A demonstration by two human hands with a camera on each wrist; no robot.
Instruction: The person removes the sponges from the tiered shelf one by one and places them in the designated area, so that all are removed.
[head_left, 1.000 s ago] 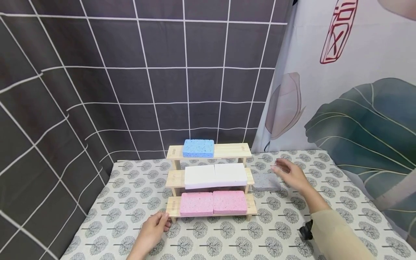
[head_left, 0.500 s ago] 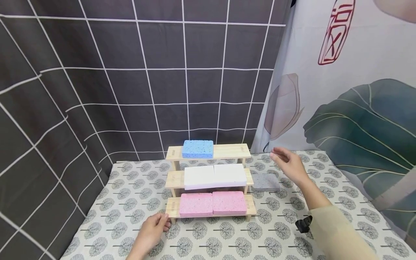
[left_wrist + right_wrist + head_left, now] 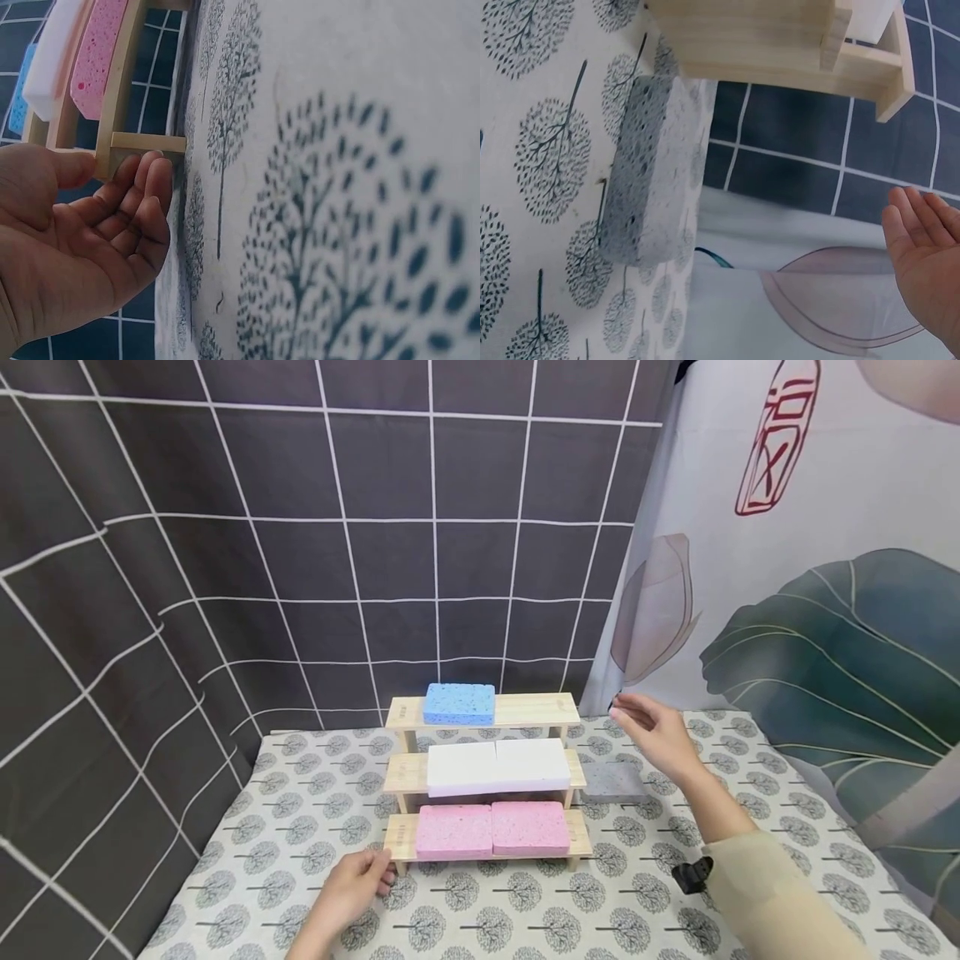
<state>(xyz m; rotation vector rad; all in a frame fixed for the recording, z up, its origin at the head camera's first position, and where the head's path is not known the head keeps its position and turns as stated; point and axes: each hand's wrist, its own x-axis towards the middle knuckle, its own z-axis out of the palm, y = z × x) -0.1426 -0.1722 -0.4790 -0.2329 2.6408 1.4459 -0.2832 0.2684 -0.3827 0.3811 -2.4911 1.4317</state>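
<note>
Here's the left hand (image 3: 351,888) at the near left corner of the wooden rack (image 3: 536,704), thumb and curled fingers pinching the lowest shelf's end. Over on the other side, the right hand (image 3: 658,739) hovers in the air, fingers loosely bent and apart from the thumb, holding nothing. Below it, the grey sponge (image 3: 613,782) lies flat on the surface (image 3: 427,928), just beside the rack's right end; whether they touch, I can't tell.

On the shelves: blue sponge (image 3: 459,703) up top, two white blocks (image 3: 461,768) in the middle, two pink sponges (image 3: 454,832) at the bottom. Steadying the rack looks like the left hand's job, and a light, level pinch should suit: lifting that corner could slide the row. For the right, best go wide of the top shelf's end, fingers relaxed, so nothing gets knocked.
</note>
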